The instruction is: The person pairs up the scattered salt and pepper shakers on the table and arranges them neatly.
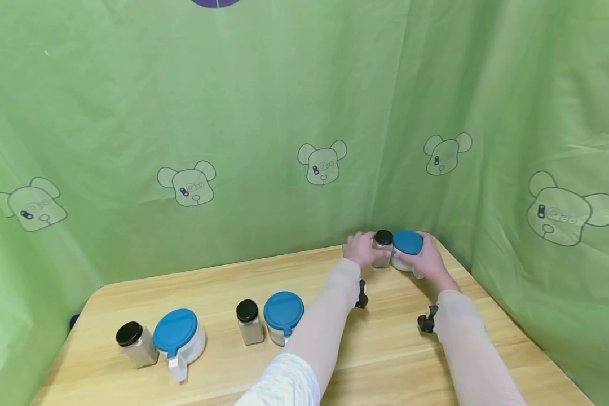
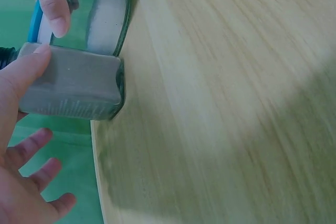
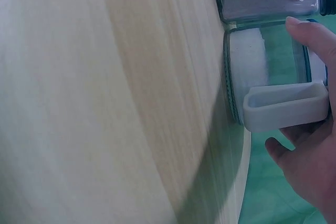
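At the far right corner of the table, my left hand (image 1: 360,249) holds a square glass spice jar (image 1: 383,258) with a black lid and greyish powder inside. The thumb lies on its near face; in the left wrist view the other fingers (image 2: 44,174) are spread. Right beside it, my right hand (image 1: 429,260) grips a round glass seasoning jar (image 3: 248,59) with a blue lid, a white handle (image 3: 286,106) and white contents. Its thumb is on the near side, and the fingers behind are partly hidden. Both jars stand upright on the table, close together.
On the wooden table (image 1: 385,349), another black-lidded jar (image 1: 250,322) and blue-lidded jar (image 1: 283,313) stand near the middle, the latter partly behind my left arm. A third such pair, a black-lidded jar (image 1: 138,345) and blue-lidded jar (image 1: 177,335), stands left. Green curtains (image 1: 264,225) border the table.
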